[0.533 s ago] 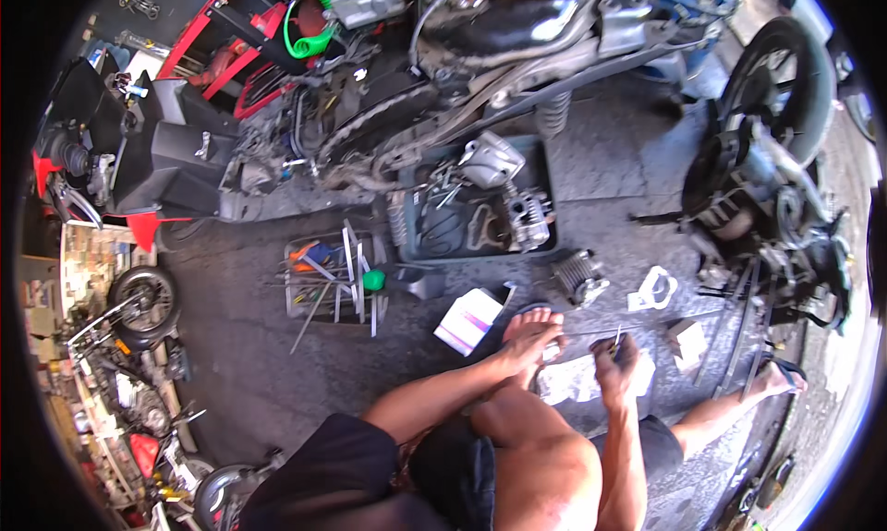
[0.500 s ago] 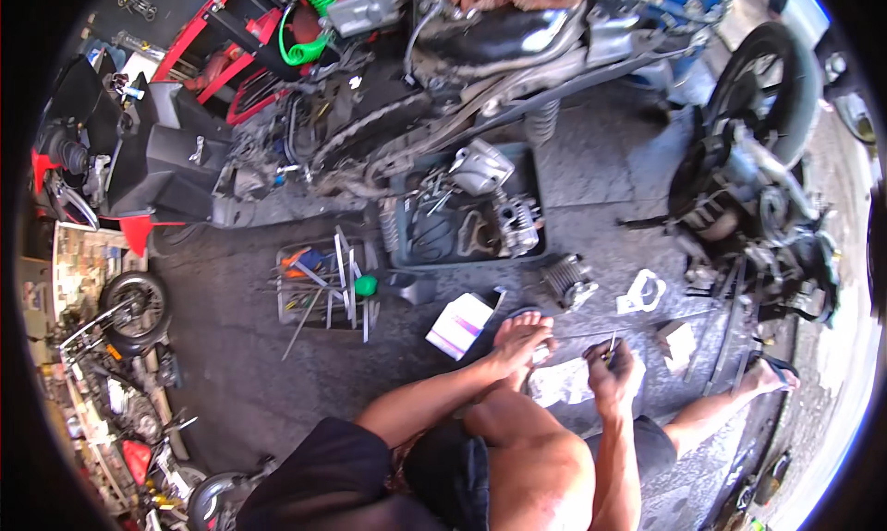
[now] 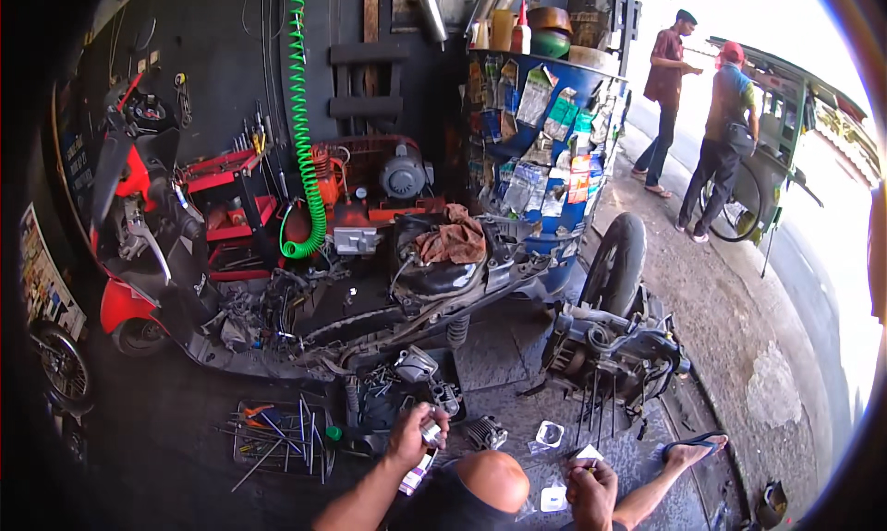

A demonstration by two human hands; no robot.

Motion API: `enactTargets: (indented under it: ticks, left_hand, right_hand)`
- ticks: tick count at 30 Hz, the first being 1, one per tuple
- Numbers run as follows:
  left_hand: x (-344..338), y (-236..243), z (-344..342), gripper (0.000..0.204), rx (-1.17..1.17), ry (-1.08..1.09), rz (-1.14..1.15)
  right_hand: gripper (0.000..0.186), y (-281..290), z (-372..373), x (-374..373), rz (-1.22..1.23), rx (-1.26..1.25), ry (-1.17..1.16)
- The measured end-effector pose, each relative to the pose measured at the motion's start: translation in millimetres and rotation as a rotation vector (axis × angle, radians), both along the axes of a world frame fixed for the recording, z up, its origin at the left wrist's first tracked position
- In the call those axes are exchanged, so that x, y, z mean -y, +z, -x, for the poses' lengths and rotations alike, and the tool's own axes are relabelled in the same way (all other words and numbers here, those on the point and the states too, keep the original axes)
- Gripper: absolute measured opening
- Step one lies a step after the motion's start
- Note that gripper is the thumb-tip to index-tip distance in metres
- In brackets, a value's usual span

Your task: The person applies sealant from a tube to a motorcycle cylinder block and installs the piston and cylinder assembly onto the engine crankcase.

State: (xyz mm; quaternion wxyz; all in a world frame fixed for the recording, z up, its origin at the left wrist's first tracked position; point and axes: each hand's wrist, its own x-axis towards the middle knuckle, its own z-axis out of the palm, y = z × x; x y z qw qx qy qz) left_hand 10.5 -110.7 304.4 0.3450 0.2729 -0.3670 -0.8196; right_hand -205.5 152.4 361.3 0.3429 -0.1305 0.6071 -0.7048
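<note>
My left hand (image 3: 403,445) is raised above the floor, its fingers closed round a small silver metal part (image 3: 431,431) that looks cylindrical. Just below that hand lies a white and purple box (image 3: 418,473). My right hand (image 3: 592,490) is closed in a pinch beyond my knee; what its fingers hold is too small to name. A white box-like thing (image 3: 589,453) shows right behind its fingertips, and I cannot tell whether they touch. Beside this hand lies a white packet (image 3: 553,499). A finned engine cylinder (image 3: 485,432) and a white gasket-like piece (image 3: 549,434) rest farther off.
A tray of tools (image 3: 282,439) is at the left. An engine-parts tray (image 3: 379,404) sits before the stripped scooter frame (image 3: 370,332). An engine with wheel (image 3: 614,346) stands at the right. Behind are a blue drum (image 3: 545,152), a green coiled hose (image 3: 309,162) and two people outside.
The view has tipped upward, bringing in the wall and street. My left hand has come up from beside my foot, with the silver part showing in it. My right hand stays closed.
</note>
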Motion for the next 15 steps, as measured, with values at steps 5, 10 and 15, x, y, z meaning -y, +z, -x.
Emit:
enactTargets:
  ticks: [5,10,15]
  left_hand:
    - [-32.4,89.7,-19.7,0.048,-0.092,0.008,0.271]
    - [-57.9,145.5,-9.0,0.047,-0.210,-0.062,0.315]
    - [-45.6,155.5,15.7,0.043,-0.326,-0.116,0.252]
  right_hand:
    - [0.003,39.7,-24.5,-20.0,0.049,-0.176,-0.157]
    - [0.012,122.3,-66.9,-33.5,0.138,-0.415,-0.146]
    - [0.022,181.4,-64.2,-54.8,0.207,-0.367,-0.013]
